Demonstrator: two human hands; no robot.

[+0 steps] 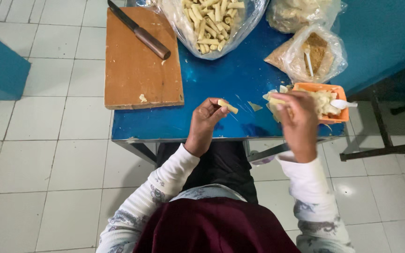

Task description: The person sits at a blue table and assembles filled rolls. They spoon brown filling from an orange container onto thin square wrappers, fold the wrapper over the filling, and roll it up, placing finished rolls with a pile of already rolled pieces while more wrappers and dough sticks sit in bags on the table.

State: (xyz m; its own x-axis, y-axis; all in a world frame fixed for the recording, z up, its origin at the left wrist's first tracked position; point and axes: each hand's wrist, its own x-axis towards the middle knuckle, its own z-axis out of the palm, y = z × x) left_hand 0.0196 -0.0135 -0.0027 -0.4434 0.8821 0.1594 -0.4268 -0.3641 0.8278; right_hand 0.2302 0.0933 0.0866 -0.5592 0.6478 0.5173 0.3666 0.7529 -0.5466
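I see left hand (206, 119) fingers pinching a small pastry roll (228, 107) above the blue tabletop (221, 79) | right hand (298, 119) fingers closed on a wrapper (273, 100) beside the orange tray (341, 115)

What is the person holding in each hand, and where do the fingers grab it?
The left hand pinches one end of a small pale roll in its fingers. The right hand grips thin pale wrapper sheets by their edge.

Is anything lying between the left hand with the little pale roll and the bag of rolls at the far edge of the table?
Nothing visible does. The left hand holds the pale roll over the blue table, and only bare tabletop lies between it and the clear bag of rolls. The cutting board with the knife sits off to the left.
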